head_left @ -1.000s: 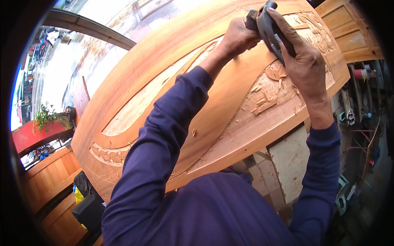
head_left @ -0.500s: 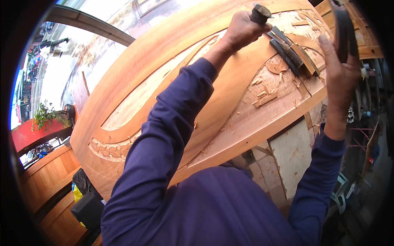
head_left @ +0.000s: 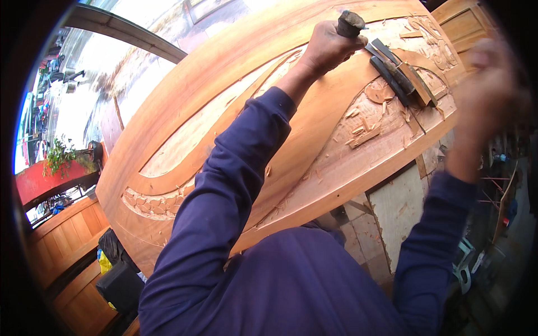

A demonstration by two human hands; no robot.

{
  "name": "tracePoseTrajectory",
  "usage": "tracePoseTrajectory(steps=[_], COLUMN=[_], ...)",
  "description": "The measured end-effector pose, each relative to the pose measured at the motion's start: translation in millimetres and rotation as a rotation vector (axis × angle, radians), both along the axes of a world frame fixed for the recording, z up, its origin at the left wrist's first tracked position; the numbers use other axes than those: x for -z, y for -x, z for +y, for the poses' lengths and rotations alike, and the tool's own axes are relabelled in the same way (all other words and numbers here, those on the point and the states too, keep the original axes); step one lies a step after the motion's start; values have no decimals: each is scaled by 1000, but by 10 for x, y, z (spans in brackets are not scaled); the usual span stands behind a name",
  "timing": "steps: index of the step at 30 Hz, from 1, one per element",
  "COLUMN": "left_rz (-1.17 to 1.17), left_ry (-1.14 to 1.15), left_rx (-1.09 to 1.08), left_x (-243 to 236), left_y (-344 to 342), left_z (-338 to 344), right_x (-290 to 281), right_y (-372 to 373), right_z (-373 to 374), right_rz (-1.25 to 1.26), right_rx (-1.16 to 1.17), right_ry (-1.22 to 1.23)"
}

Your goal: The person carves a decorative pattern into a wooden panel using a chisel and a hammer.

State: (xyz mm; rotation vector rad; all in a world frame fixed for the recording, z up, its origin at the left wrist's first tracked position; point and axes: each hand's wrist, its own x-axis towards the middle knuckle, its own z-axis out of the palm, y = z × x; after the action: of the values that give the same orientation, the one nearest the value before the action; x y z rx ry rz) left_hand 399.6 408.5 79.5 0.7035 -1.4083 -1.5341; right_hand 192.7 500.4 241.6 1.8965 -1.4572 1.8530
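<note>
Left hand (head_left: 328, 47) clenched in a fist-like grip, arm outstretched; right hand (head_left: 493, 89) raised (blurred).

Bright daylight floods from upper left, overexposed there; right hand (head_left: 493, 84) smears with motion blur; fisheye rim darkens, bends edges.

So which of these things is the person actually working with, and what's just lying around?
In use:
- left hand gripping a dark-handled chisel
- right hand, raised and blurred
- carved wooden panel

Lying about:
- spare chisels resting on the panel
- wood chips
- potted plant
- black bag
</note>
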Motion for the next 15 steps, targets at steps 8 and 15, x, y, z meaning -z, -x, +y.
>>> tracePoseTrajectory(steps=[8, 15], left_rz=[-45, -64], left_ry=[-22, -143], left_rx=[93, 26], left_x=[62, 22], left_y=[-130, 110], left_z=[64, -317], right_x=[844, 888], right_y=[-634, -554], right_z=[154, 298], right_rz=[151, -38], right_rx=[-296, -275], right_ry=[-345, -492])
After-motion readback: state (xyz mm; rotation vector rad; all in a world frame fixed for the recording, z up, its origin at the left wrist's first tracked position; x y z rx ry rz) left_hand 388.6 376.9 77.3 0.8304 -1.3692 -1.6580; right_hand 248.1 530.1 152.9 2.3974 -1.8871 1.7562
